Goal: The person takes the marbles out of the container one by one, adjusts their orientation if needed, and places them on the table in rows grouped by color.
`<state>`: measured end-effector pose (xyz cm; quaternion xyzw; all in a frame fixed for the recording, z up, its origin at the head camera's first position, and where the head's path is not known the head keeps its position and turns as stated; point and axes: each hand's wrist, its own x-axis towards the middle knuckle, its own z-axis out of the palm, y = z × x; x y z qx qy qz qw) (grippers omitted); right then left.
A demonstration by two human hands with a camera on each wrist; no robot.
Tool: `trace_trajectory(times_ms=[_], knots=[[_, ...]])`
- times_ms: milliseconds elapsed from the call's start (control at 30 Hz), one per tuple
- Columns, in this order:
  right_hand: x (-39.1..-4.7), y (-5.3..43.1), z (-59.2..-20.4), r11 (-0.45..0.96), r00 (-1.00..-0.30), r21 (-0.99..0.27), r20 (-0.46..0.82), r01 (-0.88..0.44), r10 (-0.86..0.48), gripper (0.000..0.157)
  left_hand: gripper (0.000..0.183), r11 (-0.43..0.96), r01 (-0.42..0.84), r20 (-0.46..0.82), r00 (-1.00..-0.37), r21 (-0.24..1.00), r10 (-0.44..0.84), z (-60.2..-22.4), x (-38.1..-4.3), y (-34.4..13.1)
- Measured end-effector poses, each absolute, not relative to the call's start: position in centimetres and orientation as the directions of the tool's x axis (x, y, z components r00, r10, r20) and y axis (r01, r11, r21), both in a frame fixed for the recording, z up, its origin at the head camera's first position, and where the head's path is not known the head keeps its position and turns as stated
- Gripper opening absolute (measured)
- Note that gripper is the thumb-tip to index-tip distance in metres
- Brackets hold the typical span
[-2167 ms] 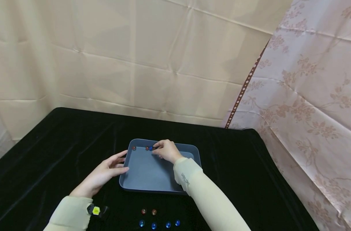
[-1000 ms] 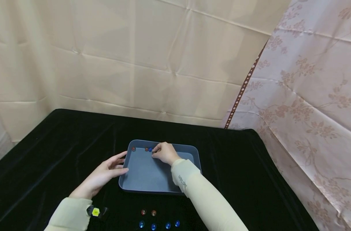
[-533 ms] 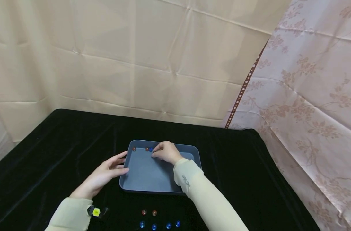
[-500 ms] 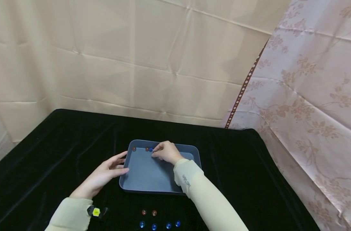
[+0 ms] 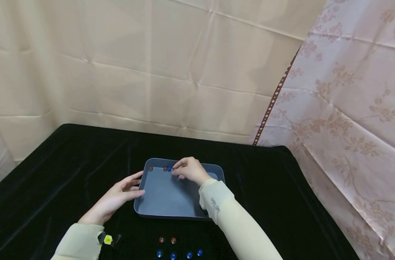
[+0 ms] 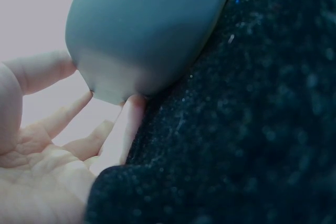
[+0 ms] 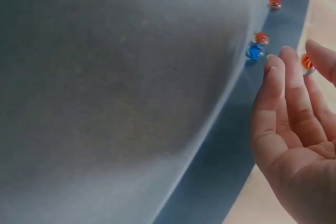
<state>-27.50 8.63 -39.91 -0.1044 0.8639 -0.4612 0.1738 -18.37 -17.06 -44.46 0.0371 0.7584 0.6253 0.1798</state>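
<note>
A grey-blue rectangular tray (image 5: 166, 202) lies on the black cloth in the head view. My left hand (image 5: 114, 196) rests at its left side, fairly straight fingers touching the rim, as the left wrist view of the tray (image 6: 142, 30) also shows. Over the far part of the tray, my right hand (image 5: 191, 170) pinches an orange-striped glass marble (image 7: 307, 64) between thumb and fingers. Just left of those fingertips, a blue marble (image 5: 169, 168) sits beside a red-brown marble (image 5: 165, 168) along the far wall. Another red-brown marble (image 5: 150, 168) lies near the far left corner.
In front of the tray, two reddish marbles lie on the cloth, one of them a brownish marble (image 5: 173, 241). Nearer still is a row of several blue marbles (image 5: 189, 254). The black-covered table (image 5: 269, 202) backs onto a cream curtain (image 5: 168, 72).
My right hand has risen and shifted slightly right, its wrist turning a little. The left hand keeps its place at the tray, and the visible marbles have not moved.
</note>
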Motion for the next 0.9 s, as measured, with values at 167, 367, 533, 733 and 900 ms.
trace_trajectory(times_ms=[167, 367, 533, 733, 900], knots=[[-27.1, 9.0, -39.3, 0.519, -0.916, -0.854, -0.188, -0.026, -0.355, 0.018, 0.072, 0.211, -0.163, -0.220, -0.934, 0.964, 0.281, -44.4, -18.3, -17.0], [-26.6, 9.4, -38.6, 0.503, -0.917, -0.863, -0.166, -0.042, -0.362, 0.020, 0.073, 0.213, -0.160, -0.217, -0.934, 0.964, 0.283, -44.4, -18.2, -17.0], [-26.2, 9.7, -38.3, 0.496, -0.912, -0.867, -0.164, -0.048, -0.376, 0.020, 0.073, 0.218, -0.163, -0.221, -0.935, 0.962, 0.277, -44.4, -18.2, -17.0], [-25.7, 10.3, -37.8, 0.478, -0.907, -0.877, -0.155, -0.057, -0.392, 0.026, 0.073, 0.214, -0.162, -0.220, -0.934, 0.963, 0.281, -44.5, -18.2, -17.1], [-25.3, 10.8, -37.2, 0.452, -0.908, -0.889, -0.122, -0.080, -0.401, 0.026, 0.073, 0.217, -0.164, -0.223, -0.932, 0.962, 0.284, -44.5, -18.3, -17.1]])
